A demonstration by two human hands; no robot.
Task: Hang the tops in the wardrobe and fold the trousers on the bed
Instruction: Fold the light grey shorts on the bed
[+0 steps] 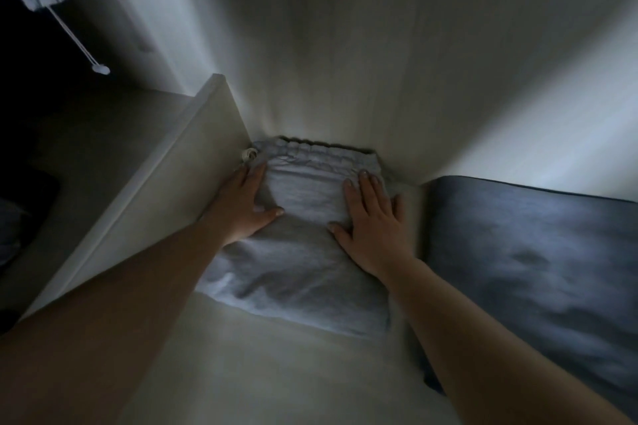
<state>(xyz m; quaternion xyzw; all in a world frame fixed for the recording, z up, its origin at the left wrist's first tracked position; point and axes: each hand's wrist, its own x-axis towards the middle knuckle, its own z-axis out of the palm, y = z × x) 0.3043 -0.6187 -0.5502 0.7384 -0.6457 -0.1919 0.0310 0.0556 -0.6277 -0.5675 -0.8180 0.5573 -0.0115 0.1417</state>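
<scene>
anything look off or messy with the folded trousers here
Mostly tidy. The folded trousers lie flat under both hands, left hand and right hand. One small thing: the drawstring sticks out bunched at the waistband's left corner, against the white panel. The picture is dim and blurred.

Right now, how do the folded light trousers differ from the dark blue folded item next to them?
The light grey-blue trousers are pale; the dark blue folded fabric is far darker.
The trousers show a gathered drawstring waistband at the far end; the dark fabric shows no such detail.
The left hand and right hand press flat on the trousers; nothing touches the dark fabric.
Shared: both lie folded, side by side, on the same pale surface.
</scene>
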